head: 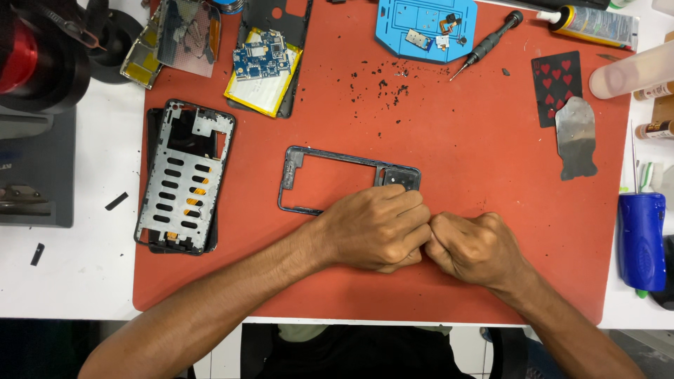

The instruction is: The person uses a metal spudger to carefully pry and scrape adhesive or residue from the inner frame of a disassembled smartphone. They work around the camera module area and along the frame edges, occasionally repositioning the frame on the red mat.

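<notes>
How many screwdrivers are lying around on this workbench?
2 that I can see. A slim black screwdriver lies at the top of the red mat, beside the blue parts tray. A blue-handled screwdriver lies off the mat's right edge. Others may be out of frame.

The work mat (449, 140) is brick red, speckled with black crumbs (382, 77) toward 12 o'clock. The phone frame (330, 175) at centre is dark blue-grey. At 9 o'clock lies a silver chassis (182, 179) with orange slots. The parts tray (421, 28) at 12 is sky blue; the playing card (556, 88) at 2 is black with red hearts.
</notes>
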